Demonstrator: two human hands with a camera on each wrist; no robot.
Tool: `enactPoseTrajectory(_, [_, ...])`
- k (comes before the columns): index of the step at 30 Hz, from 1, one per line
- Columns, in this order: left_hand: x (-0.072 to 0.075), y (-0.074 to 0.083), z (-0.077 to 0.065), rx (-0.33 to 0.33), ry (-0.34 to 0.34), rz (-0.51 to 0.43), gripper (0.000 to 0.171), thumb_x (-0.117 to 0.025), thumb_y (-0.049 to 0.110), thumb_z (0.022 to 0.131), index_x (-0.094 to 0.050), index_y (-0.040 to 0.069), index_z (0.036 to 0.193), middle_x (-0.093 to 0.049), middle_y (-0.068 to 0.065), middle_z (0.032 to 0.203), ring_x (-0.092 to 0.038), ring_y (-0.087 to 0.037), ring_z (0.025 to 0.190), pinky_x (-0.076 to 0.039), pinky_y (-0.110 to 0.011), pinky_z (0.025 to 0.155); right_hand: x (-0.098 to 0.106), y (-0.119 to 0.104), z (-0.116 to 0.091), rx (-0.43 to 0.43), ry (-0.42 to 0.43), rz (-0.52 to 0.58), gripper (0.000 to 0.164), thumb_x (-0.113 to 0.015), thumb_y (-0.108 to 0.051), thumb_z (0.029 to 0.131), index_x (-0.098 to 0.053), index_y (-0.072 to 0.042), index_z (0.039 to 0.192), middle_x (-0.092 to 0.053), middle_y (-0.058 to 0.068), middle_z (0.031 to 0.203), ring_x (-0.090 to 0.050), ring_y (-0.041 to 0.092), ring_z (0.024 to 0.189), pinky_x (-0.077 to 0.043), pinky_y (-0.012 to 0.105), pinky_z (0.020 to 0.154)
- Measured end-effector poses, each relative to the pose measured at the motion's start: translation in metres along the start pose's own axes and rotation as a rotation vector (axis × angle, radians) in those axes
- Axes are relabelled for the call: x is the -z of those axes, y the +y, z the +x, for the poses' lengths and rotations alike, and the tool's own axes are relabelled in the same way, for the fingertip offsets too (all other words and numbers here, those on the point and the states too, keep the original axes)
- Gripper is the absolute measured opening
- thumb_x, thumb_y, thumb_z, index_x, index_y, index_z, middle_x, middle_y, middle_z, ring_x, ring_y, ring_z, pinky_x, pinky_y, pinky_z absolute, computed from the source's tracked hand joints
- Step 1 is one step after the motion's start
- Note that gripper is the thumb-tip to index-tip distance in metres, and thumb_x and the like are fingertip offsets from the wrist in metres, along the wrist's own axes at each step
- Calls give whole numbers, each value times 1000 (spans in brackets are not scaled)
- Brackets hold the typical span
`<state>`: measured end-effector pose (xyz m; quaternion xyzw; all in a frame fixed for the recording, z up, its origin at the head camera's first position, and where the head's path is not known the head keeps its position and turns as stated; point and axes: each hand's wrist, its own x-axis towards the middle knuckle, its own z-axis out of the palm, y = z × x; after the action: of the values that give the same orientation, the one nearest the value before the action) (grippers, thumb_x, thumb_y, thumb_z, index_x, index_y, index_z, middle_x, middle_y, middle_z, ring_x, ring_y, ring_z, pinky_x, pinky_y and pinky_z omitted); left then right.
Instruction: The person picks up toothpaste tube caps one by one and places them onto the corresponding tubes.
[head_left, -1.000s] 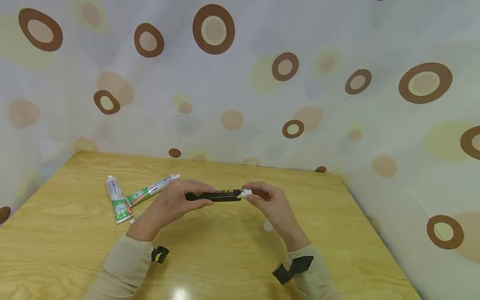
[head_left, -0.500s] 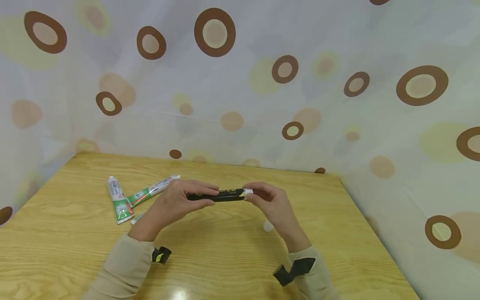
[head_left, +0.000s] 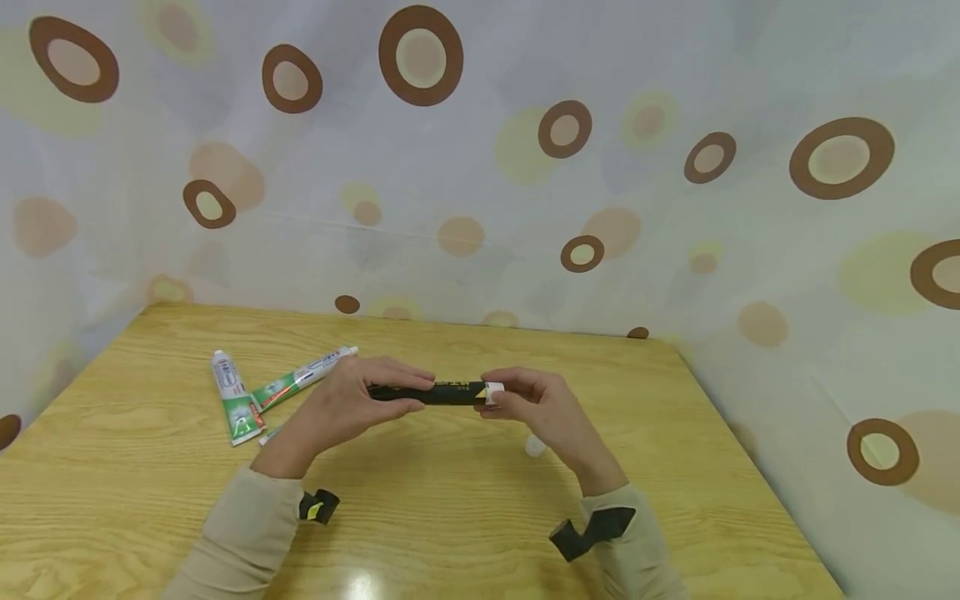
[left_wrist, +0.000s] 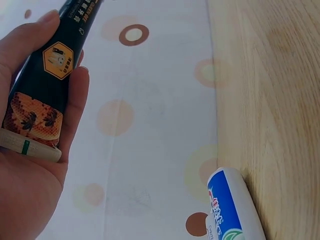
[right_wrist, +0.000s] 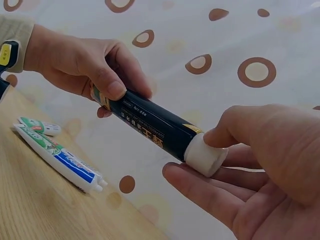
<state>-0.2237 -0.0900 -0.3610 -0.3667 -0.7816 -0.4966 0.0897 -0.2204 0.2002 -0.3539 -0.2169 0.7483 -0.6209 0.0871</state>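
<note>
A black toothpaste tube [head_left: 453, 392] with gold lettering is held level above the table. My left hand [head_left: 348, 404] grips its crimped end, thumb on one side and fingers on the other; the left wrist view shows the honeycomb print on the tube [left_wrist: 42, 95]. At the other end is a white cap [right_wrist: 202, 155], pinched between the thumb and fingers of my right hand [head_left: 543, 412]. The cap sits against the tube's shoulder. Below the right hand, a small whitish round piece [head_left: 535, 446] lies on the table, too small to identify.
Two green and white toothpaste tubes [head_left: 238, 400] [head_left: 303, 377] lie on the wooden table [head_left: 450, 517], left of my left hand. Part of another item peeks out beside that wrist. A patterned sheet [head_left: 465, 167] stands behind the table and along its sides.
The white cap has come closer to the tube's shoulder, hiding the neck seen a second ago. My right fingers have shifted around the cap. My left hand keeps its grip.
</note>
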Motion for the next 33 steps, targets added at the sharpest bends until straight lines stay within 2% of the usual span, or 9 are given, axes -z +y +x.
enactPoseTrajectory(3, [1,-1,-1,3,-7,-2,26,-77,15,86,-77,21,112,-74,3,116,-69,-12,107,-57,-26,79,0,0,0,10,-24,-52,35,-61,-16,100,-60,-3,132,-62,22,129,-70,28,107,-56,39,93])
enactPoseTrajectory(8, [1,-1,-1,18,-9,-3,26,-77,16,86,-77,23,111,-74,4,116,-69,-10,105,-58,-26,76,-2,0,0,17,35,-163,26,-63,-21,98,-66,-13,123,-64,10,127,-67,21,109,-55,38,94])
enactPoseTrajectory(12, [0,-1,-2,32,2,8,25,-77,16,87,-78,24,110,-74,4,116,-69,-11,106,-58,-25,76,-3,1,1,9,49,-110,22,-64,-18,98,-66,-9,118,-64,12,120,-69,23,104,-54,43,95])
enactPoseTrajectory(16, [0,0,-2,48,23,7,23,-77,18,87,-78,24,109,-74,5,116,-69,-12,106,-58,-26,75,-2,1,0,8,28,-90,32,-64,-16,97,-63,-2,126,-65,16,123,-70,18,104,-54,44,96])
enactPoseTrajectory(20, [1,2,-1,59,38,13,23,-77,19,87,-78,26,109,-74,6,116,-69,-10,105,-58,-25,72,-1,0,-1,16,13,-59,35,-63,-14,98,-60,-2,131,-64,20,126,-71,17,104,-54,41,97])
enactPoseTrajectory(25, [0,2,-2,55,31,26,23,-77,18,87,-78,26,109,-74,7,116,-69,-10,106,-57,-25,76,-2,2,0,45,21,-45,34,-62,-13,98,-60,-3,130,-60,22,130,-67,16,109,-54,39,97])
enactPoseTrajectory(29, [-1,1,-2,22,34,54,24,-77,18,87,-78,25,109,-74,6,115,-69,-11,105,-57,-26,76,-2,2,-1,54,61,-94,31,-64,-17,97,-62,-7,126,-61,17,130,-65,13,111,-54,33,94])
enactPoseTrajectory(33, [0,2,0,-7,38,75,24,-78,19,87,-78,24,110,-74,5,114,-70,-11,104,-57,-26,77,-1,0,-2,55,73,-84,28,-65,-17,97,-64,-5,122,-63,17,122,-68,15,104,-56,34,92])
